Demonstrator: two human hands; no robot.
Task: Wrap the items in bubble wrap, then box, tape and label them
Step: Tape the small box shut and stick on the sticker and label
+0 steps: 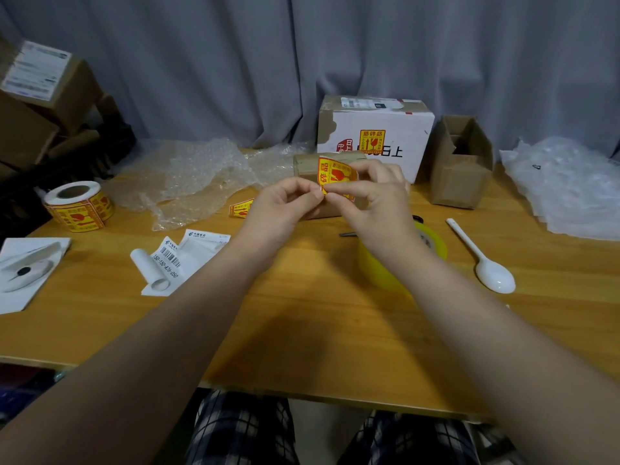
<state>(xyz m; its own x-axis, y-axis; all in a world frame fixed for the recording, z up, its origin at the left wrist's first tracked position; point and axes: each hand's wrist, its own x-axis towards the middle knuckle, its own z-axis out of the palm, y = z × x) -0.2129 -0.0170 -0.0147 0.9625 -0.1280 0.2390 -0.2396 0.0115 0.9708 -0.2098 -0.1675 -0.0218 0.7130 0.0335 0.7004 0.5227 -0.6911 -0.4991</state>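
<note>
Both hands meet above the table's middle, in front of a small closed brown box. My left hand and my right hand pinch the lower edge of a yellow and red fragile sticker, which curls upward between them. The box is partly hidden behind the hands. A roll of the same stickers stands at the left. A roll of yellowish tape lies under my right wrist. Crumpled bubble wrap lies behind and to the left.
A white carton bearing a fragile sticker stands behind the hands, with an open brown box to its right. White spoon, plastic bags, shipping labels, a loose sticker and stacked cartons surround the work area.
</note>
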